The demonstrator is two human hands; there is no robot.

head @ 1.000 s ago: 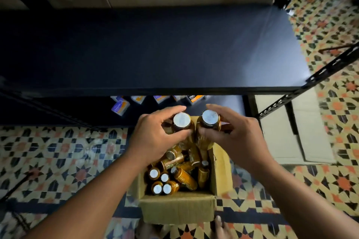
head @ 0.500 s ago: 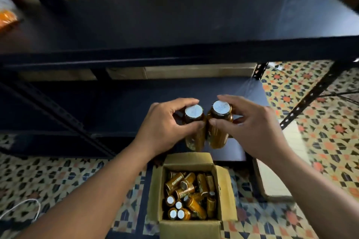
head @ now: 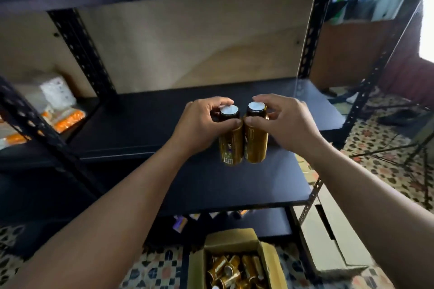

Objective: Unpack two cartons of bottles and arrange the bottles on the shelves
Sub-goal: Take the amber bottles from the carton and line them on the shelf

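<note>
Upright, two gold bottles [head: 243, 141] stand gripped side by side.

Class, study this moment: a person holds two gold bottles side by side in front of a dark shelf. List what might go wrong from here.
1. The left hand and right hand take their grip only near the caps, so the left bottle or right bottle might slip and fall.
2. The bottles touch; set down together on the shelf, one may tip the other.
</note>
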